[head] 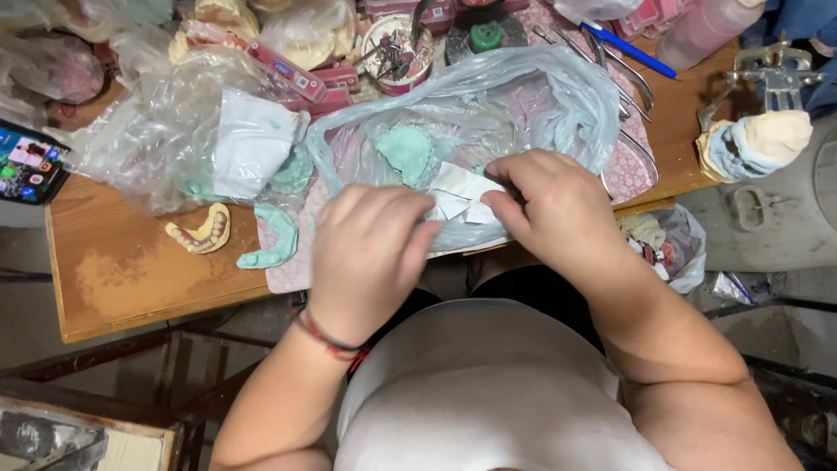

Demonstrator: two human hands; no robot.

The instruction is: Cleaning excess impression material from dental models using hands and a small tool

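A thin bluish plastic bag lies open on the wooden table in front of me. Inside it sits a green dental impression. Both hands pinch a folded white paper slip at the bag's near edge. My left hand grips the slip's left side through the bag. My right hand holds its right side with fingertips.
A yellow tooth model and a green arch impression lie left of the bag. Another clear bag holds a white cast. A phone lies far left, a cup of tools behind, a dental articulator right.
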